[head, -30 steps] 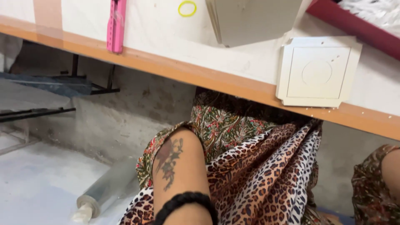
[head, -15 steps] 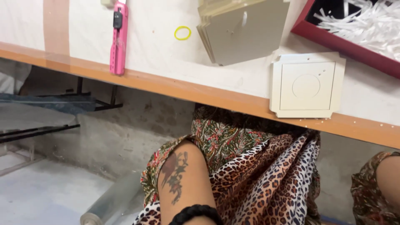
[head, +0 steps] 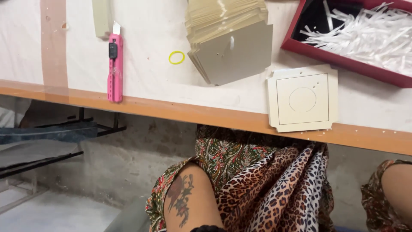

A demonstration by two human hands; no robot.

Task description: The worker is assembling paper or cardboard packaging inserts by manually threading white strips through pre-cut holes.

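Two forearms hang below the worktop (head: pixel 206 115); both hands are out of frame, so we cannot tell their fingers' state. Card stack (head: pixel 234 43) lies at 12 o'clock, square plate (head: pixel 303 99) at 2 o'clock, awaiting pickup.

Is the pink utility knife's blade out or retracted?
Out: the pink utility knife lies flat on the table, a short blade tip showing at its top end.

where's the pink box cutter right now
In the head view the pink box cutter lies on the left of the white tabletop, its end at the orange front edge, left of the yellow rubber band.
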